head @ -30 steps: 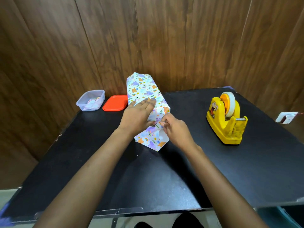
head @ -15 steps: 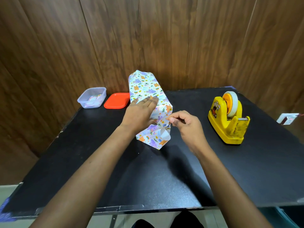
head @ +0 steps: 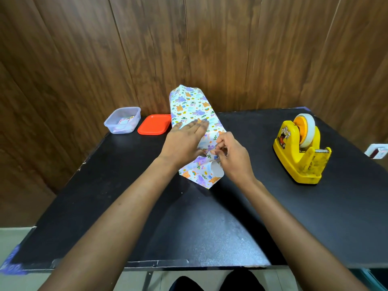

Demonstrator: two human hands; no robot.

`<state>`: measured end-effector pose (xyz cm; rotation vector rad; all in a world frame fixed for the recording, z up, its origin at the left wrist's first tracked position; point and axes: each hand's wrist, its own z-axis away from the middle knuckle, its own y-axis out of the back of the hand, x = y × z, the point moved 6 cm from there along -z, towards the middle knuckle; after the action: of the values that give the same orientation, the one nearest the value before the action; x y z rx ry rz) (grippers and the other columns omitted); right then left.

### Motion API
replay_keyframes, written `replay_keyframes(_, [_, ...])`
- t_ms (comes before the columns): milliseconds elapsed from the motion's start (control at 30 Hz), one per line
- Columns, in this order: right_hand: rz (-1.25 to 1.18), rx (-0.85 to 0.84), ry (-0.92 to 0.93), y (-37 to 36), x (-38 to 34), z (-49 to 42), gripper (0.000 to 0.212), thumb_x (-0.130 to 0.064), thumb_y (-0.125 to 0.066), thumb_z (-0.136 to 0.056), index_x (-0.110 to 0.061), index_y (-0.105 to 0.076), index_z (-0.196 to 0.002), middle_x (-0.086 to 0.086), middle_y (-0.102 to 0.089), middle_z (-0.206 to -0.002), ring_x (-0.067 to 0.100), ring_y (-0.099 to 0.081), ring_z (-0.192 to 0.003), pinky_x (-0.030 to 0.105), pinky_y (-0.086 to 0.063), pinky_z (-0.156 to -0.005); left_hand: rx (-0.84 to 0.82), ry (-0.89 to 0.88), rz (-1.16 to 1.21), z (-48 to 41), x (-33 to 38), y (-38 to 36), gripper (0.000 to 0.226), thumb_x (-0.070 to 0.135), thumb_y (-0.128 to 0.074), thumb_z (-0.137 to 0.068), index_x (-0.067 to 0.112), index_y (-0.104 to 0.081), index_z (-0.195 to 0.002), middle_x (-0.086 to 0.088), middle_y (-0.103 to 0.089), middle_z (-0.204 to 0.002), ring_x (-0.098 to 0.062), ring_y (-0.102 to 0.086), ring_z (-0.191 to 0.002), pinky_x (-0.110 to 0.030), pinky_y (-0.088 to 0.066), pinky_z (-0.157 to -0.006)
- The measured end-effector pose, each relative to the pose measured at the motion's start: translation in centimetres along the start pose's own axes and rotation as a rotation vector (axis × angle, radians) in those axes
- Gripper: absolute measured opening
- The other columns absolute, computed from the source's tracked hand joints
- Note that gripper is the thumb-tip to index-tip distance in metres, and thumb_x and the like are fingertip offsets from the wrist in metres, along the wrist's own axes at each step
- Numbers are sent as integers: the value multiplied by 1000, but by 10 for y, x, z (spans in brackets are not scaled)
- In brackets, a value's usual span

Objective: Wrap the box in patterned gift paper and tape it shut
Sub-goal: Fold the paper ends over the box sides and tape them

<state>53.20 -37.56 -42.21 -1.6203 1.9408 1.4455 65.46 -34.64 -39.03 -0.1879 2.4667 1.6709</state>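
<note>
Two hands meet at frame centre on the box (head: 190, 106) atop the black worktop (head: 273, 206): the left hand (head: 184, 141) presses flat, fingers (head: 199, 125) straight together; the right hand (head: 233, 157) pinches the gift paper (head: 201, 175) seam.

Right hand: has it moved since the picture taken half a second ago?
Yes. The right hand has moved left, away from the yellow tape dispenser, back to the wrapped box, where it pinches the seam.
</note>
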Motion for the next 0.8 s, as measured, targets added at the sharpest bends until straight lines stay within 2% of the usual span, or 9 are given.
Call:
replay_keyframes(133, [-79, 136, -42, -7, 2, 2, 17, -3, -61, -84, -13, -48, -88, -3, -59, -78, 24, -59, -83, 35, -45, -75, 3, -4, 1, 0, 0, -1, 85, 50, -60, -84, 19, -15, -150, 2, -24, -155, -14, -19, -143, -38, -18, -114])
replay_keyframes(267, [-110, 248, -93, -12, 3, 4, 16, -6, -63, -84, -6, -49, -91, -2, -57, -80, 28, -58, -82, 40, -46, -77, -2, -11, 2, 0, 0, -2, 85, 49, -60, -84, 18, -16, -150, 1, -24, -155, -14, -20, -143, -39, -19, -113])
replay_keyframes(400, [-19, 262, -163, -14, 6, 2, 24, -13, -66, -83, -7, -46, -94, 8, -62, -90, 29, -56, -87, 37, -38, -82, -13, -28, -9, 0, -2, -4, 83, 51, -57, -85, 18, -17, -149, 1, -25, -155, -15, -21, -143, -39, -19, -113])
replay_keyframes(500, [117, 309, -193, -2, 14, 2, 37, -24, -75, -76, -7, -46, -94, 4, -48, -96, 28, -53, -89, 38, -39, -76, 10, -38, 6, 1, -2, -1, 76, 55, -49, -88, 17, -22, -148, 1, -27, -154, -15, -24, -142, -40, -21, -112])
replay_keyframes(600, [113, 253, -170, 2, 23, -5, 45, -30, -78, -73, -7, -49, -98, 0, -45, -100, 23, -53, -91, 38, -43, -71, 33, -33, 9, 1, -2, 0, 67, 50, -43, -93, 18, -24, -148, 1, -28, -153, -15, -26, -141, -40, -22, -112])
replay_keyframes(700, [-53, 100, -168, -2, 29, -14, 31, -25, -75, -76, -11, -51, -90, -2, -57, -92, 22, -59, -83, 40, -50, -68, 28, -40, 13, 0, 0, -1, 63, 46, -43, -94, 19, -24, -148, 2, -27, -154, -14, -26, -141, -40, -22, -112])
replay_keyframes(800, [-153, 19, -166, 0, 32, -19, 29, -20, -77, -74, -8, -52, -85, 2, -66, -84, 23, -62, -79, 42, -53, -68, 15, -46, 13, -2, -1, -2, 63, 46, -42, -95, 20, -24, -148, 4, -26, -154, -13, -24, -142, -38, -21, -112])
